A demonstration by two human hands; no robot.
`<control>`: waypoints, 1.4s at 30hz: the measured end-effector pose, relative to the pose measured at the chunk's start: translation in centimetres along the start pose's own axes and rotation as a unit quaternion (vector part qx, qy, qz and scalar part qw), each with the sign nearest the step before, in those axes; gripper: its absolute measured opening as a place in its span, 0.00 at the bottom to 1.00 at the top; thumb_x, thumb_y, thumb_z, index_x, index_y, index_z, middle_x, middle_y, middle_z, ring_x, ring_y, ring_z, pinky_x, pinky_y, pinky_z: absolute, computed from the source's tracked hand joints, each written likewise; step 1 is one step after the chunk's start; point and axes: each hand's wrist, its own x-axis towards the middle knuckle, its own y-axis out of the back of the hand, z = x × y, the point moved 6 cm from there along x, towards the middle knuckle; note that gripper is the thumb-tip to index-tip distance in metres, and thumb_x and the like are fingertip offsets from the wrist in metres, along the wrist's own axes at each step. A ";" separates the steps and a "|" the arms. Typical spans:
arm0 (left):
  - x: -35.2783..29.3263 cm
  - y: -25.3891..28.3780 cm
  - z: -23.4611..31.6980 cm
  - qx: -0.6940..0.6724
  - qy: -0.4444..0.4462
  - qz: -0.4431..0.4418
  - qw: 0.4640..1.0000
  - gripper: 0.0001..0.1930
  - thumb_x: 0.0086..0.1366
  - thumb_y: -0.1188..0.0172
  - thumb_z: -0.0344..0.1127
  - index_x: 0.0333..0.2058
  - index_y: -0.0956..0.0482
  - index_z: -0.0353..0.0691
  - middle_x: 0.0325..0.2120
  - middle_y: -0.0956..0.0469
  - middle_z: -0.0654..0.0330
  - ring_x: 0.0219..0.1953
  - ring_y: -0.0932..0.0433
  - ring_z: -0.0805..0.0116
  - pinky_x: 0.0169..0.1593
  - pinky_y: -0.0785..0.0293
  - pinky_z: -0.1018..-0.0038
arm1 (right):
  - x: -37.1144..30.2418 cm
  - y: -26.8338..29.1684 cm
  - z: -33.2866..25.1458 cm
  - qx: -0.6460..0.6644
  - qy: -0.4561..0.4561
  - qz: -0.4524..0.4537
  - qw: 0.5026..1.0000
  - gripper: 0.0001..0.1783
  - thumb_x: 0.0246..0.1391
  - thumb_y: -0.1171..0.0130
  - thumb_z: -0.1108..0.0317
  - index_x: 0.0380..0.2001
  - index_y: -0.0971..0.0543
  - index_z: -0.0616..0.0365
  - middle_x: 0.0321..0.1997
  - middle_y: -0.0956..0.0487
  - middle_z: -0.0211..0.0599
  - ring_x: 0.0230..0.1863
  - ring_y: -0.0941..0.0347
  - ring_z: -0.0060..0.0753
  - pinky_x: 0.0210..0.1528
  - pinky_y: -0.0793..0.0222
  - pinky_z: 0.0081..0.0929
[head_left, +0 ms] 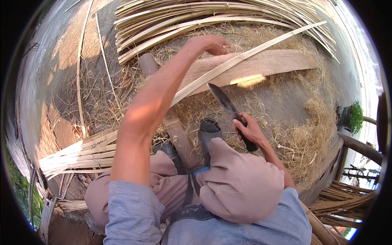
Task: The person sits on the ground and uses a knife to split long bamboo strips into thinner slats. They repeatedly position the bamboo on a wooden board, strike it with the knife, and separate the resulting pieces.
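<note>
My left hand (214,45) reaches far forward over the near end of a wide, flat wooden plank (281,61). Its fingers hang bent and loosely apart, and no object shows in them. Across the plank slants a long pale bamboo strip (253,52), its lower end passing behind my left forearm. In my right hand (250,131) is a dark-bladed knife (224,99), gripped by its black handle above my right knee. The blade points up and to the left, its tip just below the strip and apart from it.
A large stack of bamboo strips (163,30) lies at the far side. More split strips (81,155) rest at my left. Curly shavings (310,134) cover much of the ground. A wooden beam (179,139) runs between my boots (209,132). Railing poles (361,148) stand at the right.
</note>
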 end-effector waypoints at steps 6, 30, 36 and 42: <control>-12.8 -3.8 -4.7 0.143 0.030 0.047 0.988 0.38 0.72 0.44 0.61 0.66 0.29 0.33 0.58 0.25 0.39 0.62 0.27 0.45 0.63 0.28 0.49 | -1.0 8.7 2.6 0.310 0.081 0.285 0.903 0.23 0.67 0.39 0.58 0.58 0.31 0.56 0.32 0.20 0.38 0.28 0.22 0.25 0.32 0.20 0.27; -17.7 -21.5 -9.7 -0.246 0.120 0.206 0.939 0.25 0.74 0.47 0.57 0.61 0.20 0.53 0.45 0.14 0.45 0.47 0.15 0.49 0.54 0.23 0.60 | 2.9 4.7 0.2 -0.178 0.037 0.342 0.922 0.30 0.65 0.40 0.40 0.32 0.21 0.61 0.25 0.22 0.48 0.27 0.24 0.46 0.33 0.28 0.45; -19.8 -21.4 -9.6 -0.236 0.117 0.215 0.940 0.23 0.74 0.45 0.55 0.62 0.21 0.53 0.44 0.13 0.47 0.47 0.14 0.56 0.54 0.24 0.64 | 0.8 -1.3 -1.3 -0.339 0.192 0.251 0.886 0.32 0.65 0.41 0.40 0.26 0.25 0.61 0.23 0.22 0.49 0.27 0.21 0.52 0.31 0.28 0.46; -22.7 -18.8 -8.7 -0.152 0.173 0.247 0.941 0.21 0.74 0.42 0.49 0.61 0.20 0.52 0.43 0.13 0.50 0.45 0.14 0.58 0.50 0.22 0.67 | 3.5 2.6 -2.7 -0.333 0.133 0.233 0.904 0.32 0.64 0.42 0.36 0.31 0.24 0.59 0.29 0.20 0.46 0.30 0.20 0.56 0.34 0.24 0.47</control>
